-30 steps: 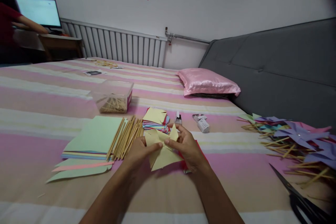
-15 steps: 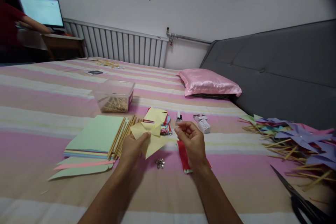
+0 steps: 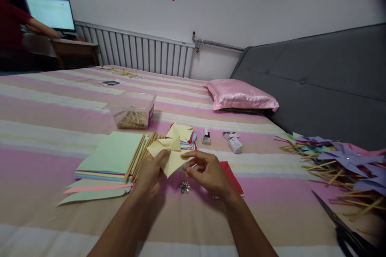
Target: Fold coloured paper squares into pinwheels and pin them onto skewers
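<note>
A pale yellow paper pinwheel, with some blades folded toward its middle, is pinched in my left hand, the thumb pressing near its centre. My right hand has its fingers curled closed around the right corner of that paper. Below the pinwheel lies a small heap of shiny metal pins on the bedsheet. Just beyond it sits a stack of cut paper squares, yellow on top. Red paper lies partly under my right forearm.
Left are green paper sheets, wooden sticks and a clear plastic box of sticks. Right are finished pinwheels and black scissors. Small boxes and a pink pillow lie beyond. A person sits by a monitor.
My right hand has come down and left from beside the pinwheel to its right corner. The left hand still holds the paper, slightly turned. More of the red paper shows.
</note>
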A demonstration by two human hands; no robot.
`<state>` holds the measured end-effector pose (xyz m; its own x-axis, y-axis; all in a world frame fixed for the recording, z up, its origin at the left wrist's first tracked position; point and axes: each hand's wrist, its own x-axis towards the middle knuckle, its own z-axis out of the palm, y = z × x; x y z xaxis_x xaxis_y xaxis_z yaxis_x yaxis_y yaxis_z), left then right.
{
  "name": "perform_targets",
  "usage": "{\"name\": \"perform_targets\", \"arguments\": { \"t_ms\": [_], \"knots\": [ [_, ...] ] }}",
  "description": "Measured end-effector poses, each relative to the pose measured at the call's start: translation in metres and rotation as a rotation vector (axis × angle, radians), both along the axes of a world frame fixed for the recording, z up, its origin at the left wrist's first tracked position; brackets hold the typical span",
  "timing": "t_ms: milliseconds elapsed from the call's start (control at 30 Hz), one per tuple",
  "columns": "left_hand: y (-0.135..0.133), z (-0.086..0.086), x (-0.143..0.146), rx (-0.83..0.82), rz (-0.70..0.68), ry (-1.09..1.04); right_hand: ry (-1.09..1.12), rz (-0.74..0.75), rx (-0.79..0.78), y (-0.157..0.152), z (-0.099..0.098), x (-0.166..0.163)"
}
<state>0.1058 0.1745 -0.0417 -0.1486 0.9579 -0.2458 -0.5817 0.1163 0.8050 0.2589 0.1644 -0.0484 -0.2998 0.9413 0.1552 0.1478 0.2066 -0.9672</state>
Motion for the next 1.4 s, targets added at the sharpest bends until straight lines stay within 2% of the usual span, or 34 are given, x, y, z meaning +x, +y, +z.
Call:
{"name": "perform_targets", "arguments": {
  "t_ms": [233, 333, 533, 633, 1033, 1233, 1400],
  "knots": [
    [-0.003, 0.009, 0.004, -0.044, -0.007, -0.078, -0.055, 0.102, 0.126, -0.003, -0.002, -0.004],
    [-0.005, 0.007, 0.005, -0.039, -0.057, -0.077, -0.02, 0.04, 0.121, -0.003, -0.004, -0.008],
    [-0.004, 0.001, 0.005, 0.113, -0.092, -0.051, 0.157, -0.05, 0.057, 0.0, -0.008, -0.013],
    [-0.003, -0.003, 0.005, 0.125, -0.102, -0.013, 0.209, -0.093, 0.047, 0.001, -0.009, -0.016],
    [-0.004, -0.01, 0.009, 0.21, -0.076, 0.147, 0.246, -0.294, -0.01, -0.001, -0.005, -0.021],
    [-0.003, -0.012, 0.008, 0.204, -0.074, 0.228, 0.257, -0.334, -0.032, 0.002, -0.008, -0.022],
    [-0.005, -0.01, 0.009, 0.236, -0.077, 0.213, 0.262, -0.347, -0.063, 0.002, -0.008, -0.019]
  ]
}}
